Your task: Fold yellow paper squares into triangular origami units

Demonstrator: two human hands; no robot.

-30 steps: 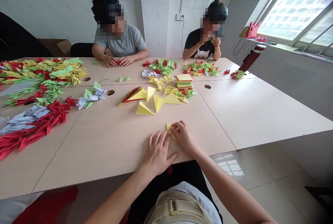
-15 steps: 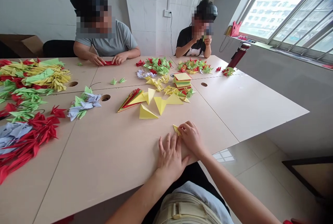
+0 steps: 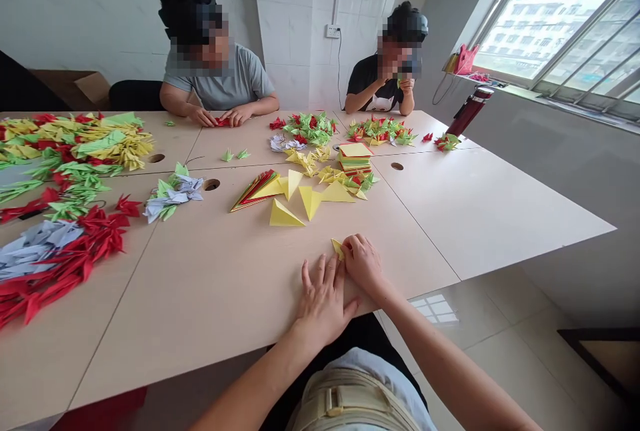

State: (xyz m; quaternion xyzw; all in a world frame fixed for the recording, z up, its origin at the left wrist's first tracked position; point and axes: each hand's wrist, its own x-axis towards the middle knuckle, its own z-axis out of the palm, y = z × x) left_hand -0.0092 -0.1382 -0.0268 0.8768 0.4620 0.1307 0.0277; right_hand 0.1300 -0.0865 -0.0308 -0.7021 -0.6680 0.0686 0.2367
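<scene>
A small folded piece of yellow paper (image 3: 337, 248) lies on the table near its front edge, mostly covered by fingers. My right hand (image 3: 363, 261) has its fingers curled and pressed together on this paper. Palm down, my left hand (image 3: 323, 301) lies flat on the tabletop with fingers spread, its fingertips close to the paper's lower side. Whether they touch it is hard to make out. Beyond my hands lie several folded yellow paper pieces (image 3: 286, 213), beside a fan of red, green and yellow folded sheets (image 3: 254, 189).
A stack of square paper (image 3: 355, 159) stands mid-table among yellow cranes (image 3: 303, 161). Heaps of paper cranes (image 3: 65, 271) cover the left side. Two people sit opposite, one handling red paper (image 3: 223, 122). A dark red flask (image 3: 469, 111) stands at the far right edge.
The view has shifted slightly, so the table and people appear a little further right. Both my hands stay at the yellow paper, with hardly any movement.
</scene>
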